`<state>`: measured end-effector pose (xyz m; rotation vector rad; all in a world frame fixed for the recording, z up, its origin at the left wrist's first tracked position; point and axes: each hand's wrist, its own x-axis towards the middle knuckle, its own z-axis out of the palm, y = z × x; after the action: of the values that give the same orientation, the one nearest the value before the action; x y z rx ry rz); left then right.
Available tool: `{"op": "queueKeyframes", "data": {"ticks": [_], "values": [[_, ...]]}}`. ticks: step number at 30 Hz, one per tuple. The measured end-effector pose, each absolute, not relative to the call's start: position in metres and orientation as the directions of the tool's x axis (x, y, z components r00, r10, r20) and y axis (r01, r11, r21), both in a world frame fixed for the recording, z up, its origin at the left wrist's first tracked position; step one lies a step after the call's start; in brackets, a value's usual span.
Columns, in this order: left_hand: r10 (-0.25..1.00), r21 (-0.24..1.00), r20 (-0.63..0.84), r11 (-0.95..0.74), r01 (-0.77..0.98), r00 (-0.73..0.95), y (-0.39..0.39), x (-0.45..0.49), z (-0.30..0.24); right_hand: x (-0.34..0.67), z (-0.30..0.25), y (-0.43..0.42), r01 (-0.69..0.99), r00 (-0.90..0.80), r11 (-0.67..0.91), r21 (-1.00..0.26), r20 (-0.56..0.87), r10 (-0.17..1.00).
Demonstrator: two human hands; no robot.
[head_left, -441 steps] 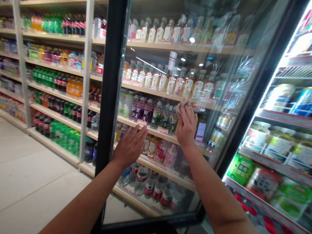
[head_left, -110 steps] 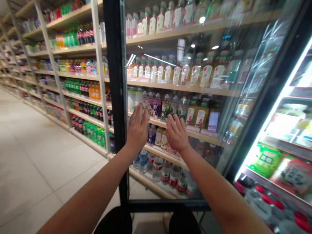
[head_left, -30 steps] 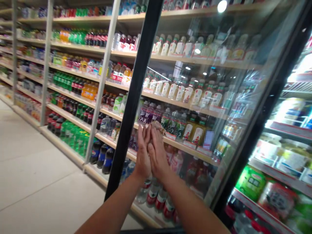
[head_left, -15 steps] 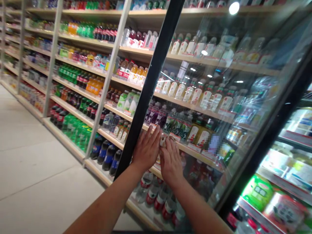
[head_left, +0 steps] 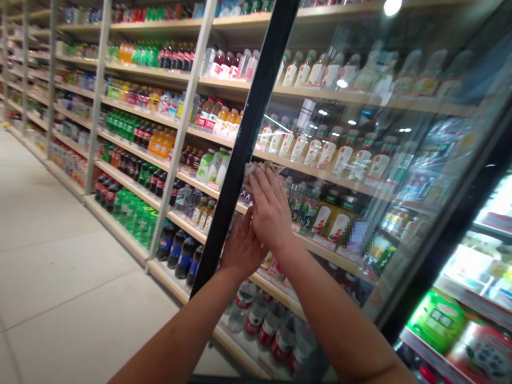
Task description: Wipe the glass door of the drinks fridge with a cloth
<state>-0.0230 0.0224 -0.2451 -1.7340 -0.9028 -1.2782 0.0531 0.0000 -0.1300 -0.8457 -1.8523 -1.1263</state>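
A glass door point(head_left: 340, 125) with a black frame point(head_left: 245, 133) stands tilted across my view. My right hand point(head_left: 271, 209) presses a crumpled, pale cloth point(head_left: 256, 172) flat against the glass near the frame's edge. The cloth shows beyond my fingertips; the rest lies hidden beneath the hand. Just below and to the left, my left hand point(head_left: 244, 246) rests on the door beside the black frame, fingers stretched out and partly covered by the right hand. Nothing shows in the left hand.
Behind the glass and to the left, wooden shelves point(head_left: 136, 98) hold many drink bottles. A lit cooler point(head_left: 476, 288) with packaged goods stands at the right. Pale floor tiles point(head_left: 80, 277) stretch along the lower left.
My right hand has moved up and left on the glass with the cloth, and now overlaps my left hand. The left hand stays at nearly the same place.
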Motion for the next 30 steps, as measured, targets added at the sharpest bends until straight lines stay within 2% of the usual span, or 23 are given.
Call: {"op": "queueKeyframes", "data": {"ticks": [5,9,14,19,24,28,30], "values": [[0.067,-0.147,0.978,-0.446,0.883,0.197,0.022,-0.022,-0.245,0.062,-0.121,-0.004,0.773,-0.568,0.447,0.449,0.805,0.173],[0.066,-0.142,0.978,-0.468,0.872,0.195,0.021,-0.022,-0.245,0.072,-0.108,-0.009,0.741,-0.639,0.407,0.535,0.747,0.182],[0.071,-0.136,0.978,-0.492,0.860,0.196,0.020,-0.023,-0.245,0.081,-0.113,-0.014,0.884,-0.429,0.262,0.388,0.895,0.124],[0.063,-0.134,0.980,-0.504,0.854,0.191,0.019,-0.024,-0.244,0.092,-0.127,-0.019,0.808,-0.579,0.259,0.529,0.796,0.177],[0.070,-0.131,0.979,-0.507,0.852,0.193,0.018,-0.024,-0.243,0.111,-0.144,-0.022,0.891,-0.419,0.227,0.394,0.905,0.071],[0.072,-0.129,0.979,-0.508,0.852,0.191,0.018,-0.025,-0.243,0.126,-0.160,-0.029,0.805,-0.573,0.292,0.516,0.803,0.163],[0.076,-0.125,0.979,-0.511,0.851,0.190,0.019,-0.025,-0.244,0.135,-0.158,-0.032,0.798,-0.589,0.289,0.529,0.788,0.182]]}}
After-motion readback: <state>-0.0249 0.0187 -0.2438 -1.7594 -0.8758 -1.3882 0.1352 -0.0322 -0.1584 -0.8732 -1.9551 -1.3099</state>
